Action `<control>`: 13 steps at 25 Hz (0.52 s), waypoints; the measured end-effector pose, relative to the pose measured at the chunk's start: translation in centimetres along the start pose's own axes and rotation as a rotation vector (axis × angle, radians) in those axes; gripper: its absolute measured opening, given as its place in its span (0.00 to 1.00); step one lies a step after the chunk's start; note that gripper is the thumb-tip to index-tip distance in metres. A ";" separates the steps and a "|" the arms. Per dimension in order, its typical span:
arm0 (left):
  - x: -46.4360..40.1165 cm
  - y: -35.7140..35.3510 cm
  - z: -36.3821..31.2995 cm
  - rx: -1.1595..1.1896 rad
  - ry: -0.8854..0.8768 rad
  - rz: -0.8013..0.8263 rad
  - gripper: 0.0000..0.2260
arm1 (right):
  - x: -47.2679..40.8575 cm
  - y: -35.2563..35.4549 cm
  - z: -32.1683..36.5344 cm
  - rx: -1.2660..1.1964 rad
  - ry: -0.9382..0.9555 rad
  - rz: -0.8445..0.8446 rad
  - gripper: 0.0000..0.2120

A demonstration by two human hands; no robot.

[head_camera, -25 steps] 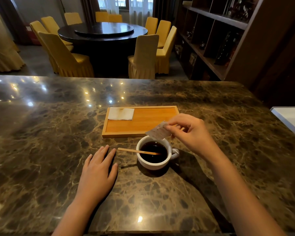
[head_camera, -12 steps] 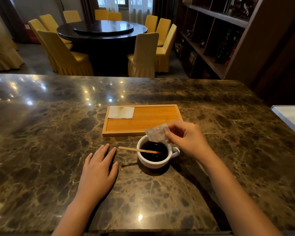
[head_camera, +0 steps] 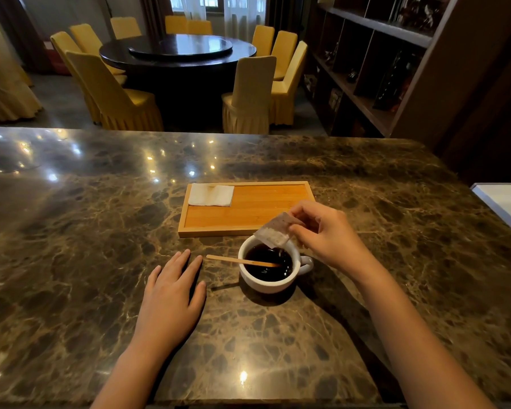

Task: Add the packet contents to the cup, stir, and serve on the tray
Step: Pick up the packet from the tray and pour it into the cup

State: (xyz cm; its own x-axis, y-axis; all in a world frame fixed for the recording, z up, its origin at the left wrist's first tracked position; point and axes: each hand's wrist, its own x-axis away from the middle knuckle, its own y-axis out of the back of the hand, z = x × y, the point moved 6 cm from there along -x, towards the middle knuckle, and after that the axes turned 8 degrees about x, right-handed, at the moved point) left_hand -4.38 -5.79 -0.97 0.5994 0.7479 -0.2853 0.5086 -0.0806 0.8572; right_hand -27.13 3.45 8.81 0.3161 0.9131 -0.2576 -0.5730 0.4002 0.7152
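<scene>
Head view: right hand (head_camera: 328,231), right of centre, pinches a small paper packet (head_camera: 275,231) between thumb and fingers (head_camera: 300,212), tilted with its lower end over the far rim of a white cup (head_camera: 270,268) of dark liquid at centre frame; a wooden stir stick (head_camera: 233,260) rests in the cup, its free end poking left over the rim. Left hand (head_camera: 171,299), lower left of centre, lies flat and released on the marble surface (head_camera: 86,246), palm down, holding nothing, just beside the stick's tip. Wooden tray (head_camera: 248,231) sits just above the cup in frame, a folded white napkin (head_camera: 211,195) in its upper left corner.
</scene>
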 end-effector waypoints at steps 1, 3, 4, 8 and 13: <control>0.0 0.0 0.0 0.000 -0.002 0.000 0.24 | 0.1 0.0 0.0 -0.008 -0.009 -0.004 0.05; -0.1 0.0 0.0 0.000 -0.001 -0.001 0.24 | 0.1 -0.1 0.0 -0.022 -0.024 0.000 0.03; -0.1 0.0 0.0 0.001 0.000 -0.002 0.24 | 0.1 -0.2 0.0 -0.040 -0.036 0.007 0.03; 0.0 0.0 0.1 -0.005 -0.002 0.003 0.24 | 0.0 -0.4 -1.5 -0.326 -0.205 -0.064 0.02; 0.0 0.1 0.0 -0.005 -0.003 -0.001 0.24 | 1.5 -1.4 -4.3 -1.140 -0.594 -0.189 0.06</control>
State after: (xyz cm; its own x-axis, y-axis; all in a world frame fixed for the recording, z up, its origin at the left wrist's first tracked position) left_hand -4.36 -5.83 -0.90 0.6007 0.7459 -0.2878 0.5064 -0.0765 0.8589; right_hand -29.09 4.62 4.68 0.5784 0.7790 0.2422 -0.7068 0.6267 -0.3282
